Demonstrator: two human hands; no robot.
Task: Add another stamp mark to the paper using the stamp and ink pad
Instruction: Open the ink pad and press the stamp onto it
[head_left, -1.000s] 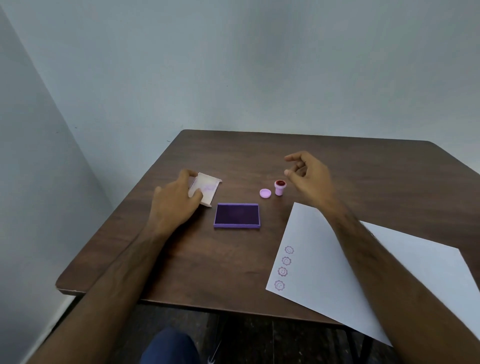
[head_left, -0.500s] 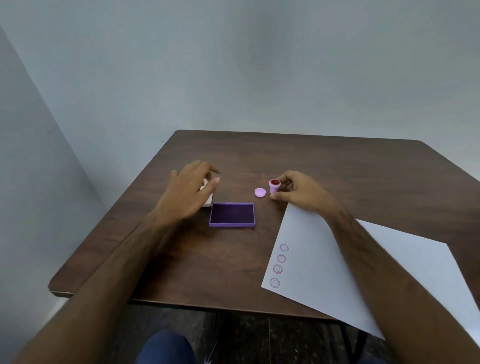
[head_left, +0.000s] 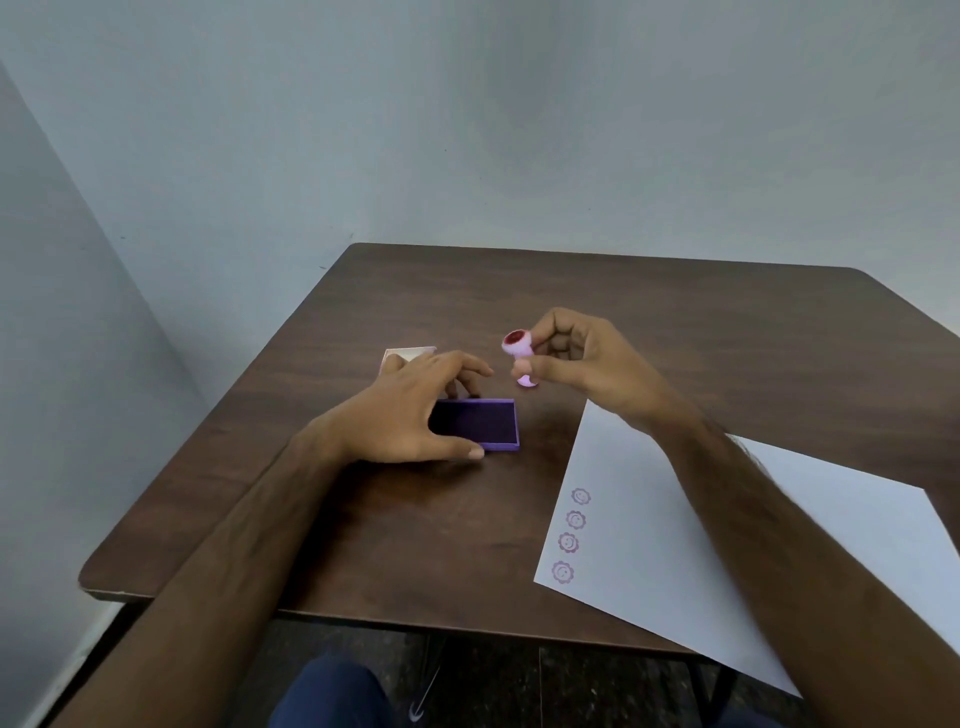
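Above the dark wood-grain table (head_left: 675, 332), my right hand (head_left: 587, 358) pinches the small round pink stamp (head_left: 517, 344) between thumb and fingertips, lifted and tilted so its red face shows, with its pink cap (head_left: 527, 382) lying below. My left hand (head_left: 410, 410), fingers loosely spread and holding nothing, rests at the rectangular purple ink pad (head_left: 483, 423), hiding its left end and part of the pale lid (head_left: 410, 354) behind. Smooth white paper (head_left: 649, 545) lies to the right, with four flower-shaped purple marks (head_left: 571, 531) in a column near its left edge.

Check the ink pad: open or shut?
Open. The ink pad shows its dark inked surface uncovered, and a pale lid lies behind the left hand.
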